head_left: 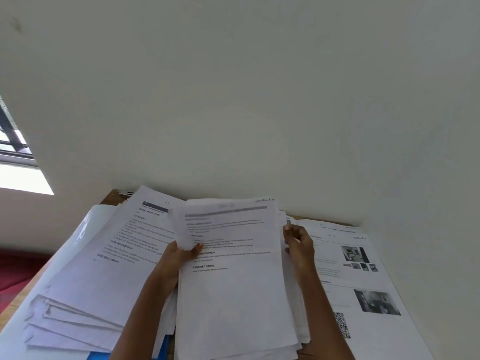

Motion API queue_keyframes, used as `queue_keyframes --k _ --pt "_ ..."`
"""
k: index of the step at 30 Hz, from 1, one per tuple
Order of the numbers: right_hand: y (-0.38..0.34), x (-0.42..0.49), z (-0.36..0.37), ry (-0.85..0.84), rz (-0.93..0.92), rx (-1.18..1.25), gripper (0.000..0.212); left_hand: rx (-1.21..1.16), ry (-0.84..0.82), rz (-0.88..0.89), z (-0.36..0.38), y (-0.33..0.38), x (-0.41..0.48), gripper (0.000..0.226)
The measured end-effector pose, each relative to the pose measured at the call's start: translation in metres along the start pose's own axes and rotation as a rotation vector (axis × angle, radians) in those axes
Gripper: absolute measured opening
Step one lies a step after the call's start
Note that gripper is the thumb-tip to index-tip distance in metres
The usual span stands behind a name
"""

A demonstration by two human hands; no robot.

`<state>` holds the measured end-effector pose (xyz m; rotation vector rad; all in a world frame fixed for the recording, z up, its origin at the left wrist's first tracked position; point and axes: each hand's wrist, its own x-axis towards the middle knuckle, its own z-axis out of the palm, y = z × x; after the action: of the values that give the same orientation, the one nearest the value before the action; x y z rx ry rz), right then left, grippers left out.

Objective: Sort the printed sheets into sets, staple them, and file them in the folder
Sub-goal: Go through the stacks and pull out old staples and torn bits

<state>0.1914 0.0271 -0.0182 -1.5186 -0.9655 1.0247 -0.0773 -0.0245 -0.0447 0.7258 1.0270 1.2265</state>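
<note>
Left grip pinches the curled lower corner of a loose sheet, thumb on top, lifting it off the centre stack of printed sheets that fills the lower middle of the frame. Right grip, fingers curled, holds the right edge of the same stack near its upper end. The top page of the stack carries blurred text with the headings "DESCRIPTION" and "REQUIRED PROPS". At lower left lies the left pile, several sets fanned out with their lower corners stepped; its top page reads "TASK GOAL" and "TASK DESCRIPTION". At right, just beside the stack, lie the right sheets, printed with greyscale photographs and a QR code. A blue folder shows only as a strip at the bottom edge, between and beneath the left pile and the centre stack. All rest on a wooden bench set against a pale wall. A window occupies the left edge; red fabric lies below it.
</note>
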Motion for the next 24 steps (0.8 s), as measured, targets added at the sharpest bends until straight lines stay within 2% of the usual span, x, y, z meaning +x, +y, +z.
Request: queue_keyframes --k 3,6,9,12,14,20,22,24 --pt "-0.002 0.004 -0.016 -0.319 0.095 -0.001 0.017 -0.049 -0.055 0.028 -0.001 -0.002 -0.001 0.094" --pt "-0.006 -0.002 -0.020 -0.421 0.083 -0.025 0.021 -0.061 -0.096 0.039 -0.001 -0.002 -0.001 0.089" --pt "-0.010 -0.004 -0.017 -0.382 -0.005 -0.042 0.026 -0.059 -0.118 0.039 0.001 0.000 -0.003 0.091" --pt "-0.012 -0.005 -0.011 -0.275 -0.103 -0.115 0.014 -0.065 -0.114 0.037 0.000 0.000 -0.003 0.093" --pt "-0.013 -0.005 -0.009 -0.224 -0.113 -0.137 0.011 -0.067 -0.107 0.031 0.000 -0.001 -0.003 0.094" --pt "-0.011 -0.003 -0.008 -0.163 -0.135 -0.172 0.019 -0.053 -0.093 0.013 -0.002 -0.002 -0.001 0.093" --pt "-0.009 -0.003 -0.009 -0.148 -0.150 -0.186 0.021 -0.036 -0.090 0.011 -0.001 -0.002 -0.001 0.084" --pt "-0.008 -0.004 -0.009 -0.139 -0.163 -0.194 0.022 -0.030 -0.072 0.006 0.000 -0.001 -0.001 0.059"
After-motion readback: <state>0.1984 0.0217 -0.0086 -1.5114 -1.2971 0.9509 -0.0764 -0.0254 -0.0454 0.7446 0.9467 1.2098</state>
